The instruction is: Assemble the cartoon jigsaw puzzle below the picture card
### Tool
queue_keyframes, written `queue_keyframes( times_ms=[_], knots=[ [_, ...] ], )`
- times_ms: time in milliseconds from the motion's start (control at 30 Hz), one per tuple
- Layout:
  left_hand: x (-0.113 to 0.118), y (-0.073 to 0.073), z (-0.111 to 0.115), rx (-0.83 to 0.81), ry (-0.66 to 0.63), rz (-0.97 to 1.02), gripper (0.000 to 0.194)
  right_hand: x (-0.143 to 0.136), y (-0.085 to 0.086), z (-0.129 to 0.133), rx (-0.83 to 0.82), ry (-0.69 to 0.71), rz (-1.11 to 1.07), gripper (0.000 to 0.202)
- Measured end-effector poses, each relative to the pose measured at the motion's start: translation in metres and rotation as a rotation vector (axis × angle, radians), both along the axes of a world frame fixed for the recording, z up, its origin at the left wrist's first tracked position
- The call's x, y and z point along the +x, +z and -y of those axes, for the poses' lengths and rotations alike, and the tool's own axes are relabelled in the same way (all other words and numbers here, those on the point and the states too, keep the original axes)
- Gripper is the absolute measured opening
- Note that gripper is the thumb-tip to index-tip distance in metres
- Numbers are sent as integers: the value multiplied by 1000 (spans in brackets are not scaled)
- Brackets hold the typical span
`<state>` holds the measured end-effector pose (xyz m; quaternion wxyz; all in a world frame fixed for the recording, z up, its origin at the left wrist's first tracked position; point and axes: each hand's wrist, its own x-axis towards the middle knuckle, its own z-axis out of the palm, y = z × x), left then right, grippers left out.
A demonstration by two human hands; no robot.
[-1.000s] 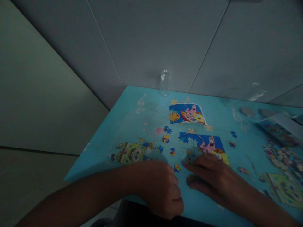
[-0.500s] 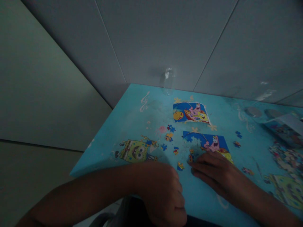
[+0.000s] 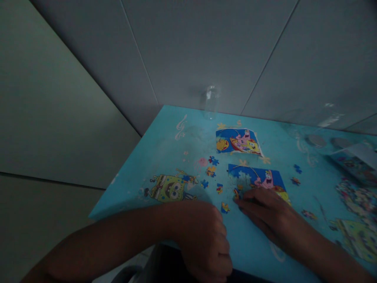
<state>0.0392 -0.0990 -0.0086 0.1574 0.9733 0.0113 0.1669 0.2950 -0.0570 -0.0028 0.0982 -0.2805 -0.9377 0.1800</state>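
My right hand (image 3: pixel 266 212) is over the lower right of a partly joined puzzle (image 3: pixel 278 177), its fingers closed at the tips on a small puzzle piece (image 3: pixel 236 193). The assembled part shows a pink starfish figure on blue, and my hand covers some of it. Closed in a fist, my left hand (image 3: pixel 207 243) rests at the table's front edge; its inside is hidden. Between the hands lies a yellow and blue piece (image 3: pixel 225 207), with a red and yellow piece (image 3: pixel 219 188) farther back. Behind the puzzle lies a picture sheet (image 3: pixel 238 141) with the same scene.
On the light blue table (image 3: pixel 165 145), a clear cylindrical container (image 3: pixel 211 103) stands against the wall. Several loose pieces lie left of the puzzle. At the right are a piece pile (image 3: pixel 357 198), grey round discs (image 3: pixel 316 140) and a clear box (image 3: pixel 353 161).
The fingertips of my right hand have shifted slightly up and left, along with the small puzzle piece. My left hand stays in its fist. The view has moved very slightly.
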Motion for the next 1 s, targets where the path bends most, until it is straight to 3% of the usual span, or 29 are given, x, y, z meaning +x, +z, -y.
queue_keyframes(
  times_ms=[533,800,900,1000],
  knots=[
    [-7,-5,-9,58,18,57,32,2,-5,-1,24,15,-13,28],
    [-8,3,-10,174,73,122,29,1,-5,-1,22,31,-46,27],
    [-14,13,-17,249,177,141,33,2,-2,-1,1,44,-55,25],
    [-31,24,-21,379,396,106,36,2,0,-1,16,38,-82,24]
  ],
)
